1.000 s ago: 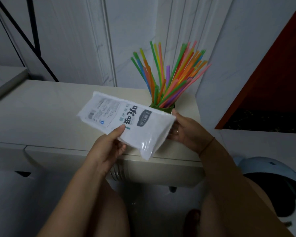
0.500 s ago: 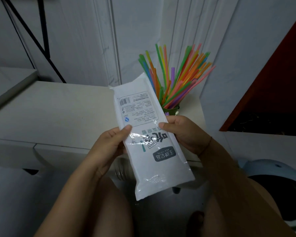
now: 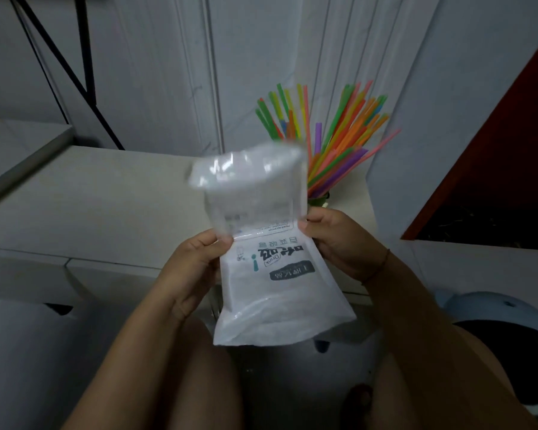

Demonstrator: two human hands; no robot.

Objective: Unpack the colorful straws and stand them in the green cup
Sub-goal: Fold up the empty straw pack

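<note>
Many colorful straws (image 3: 333,141) fan out of the green cup (image 3: 319,200), which stands at the back right of the white table (image 3: 106,197); only a sliver of the cup shows behind the bag. The empty white plastic bag (image 3: 271,274) hangs upright in front of the cup, its print upside down and its top half blurred and curling toward me. My left hand (image 3: 193,265) pinches the bag's left edge at mid-height. On the opposite edge my right hand (image 3: 339,243) pinches it at the same level.
A white wall and door frame (image 3: 212,72) rise behind the table, with black metal bars (image 3: 75,63) at the left. A dark red panel (image 3: 510,135) sits at the right. A light blue helmet (image 3: 503,308) lies low on the right, beside my knees.
The bag turned from lying sideways to hanging lengthwise between my hands. Its top half now folds over toward me. Both hands shifted their hold along its edges.
</note>
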